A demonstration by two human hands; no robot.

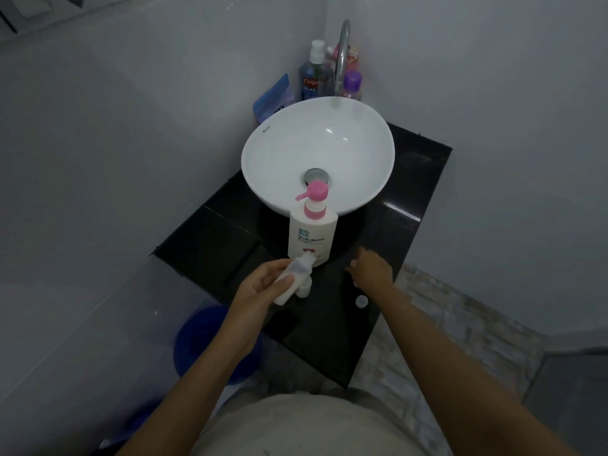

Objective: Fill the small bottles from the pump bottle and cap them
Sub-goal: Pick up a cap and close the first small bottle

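Left hand (260, 287) fingers clamped on small bottle (289, 281), tilted before pump bottle (312, 235) on black bench (408, 205), right hand (371, 268) fingers curled down near loose cap (361, 301), grip unclear.

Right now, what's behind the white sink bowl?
Behind the sink bowl stand a faucet, a blue mouthwash bottle, a purple-capped bottle and a blue packet; their bases are hidden.
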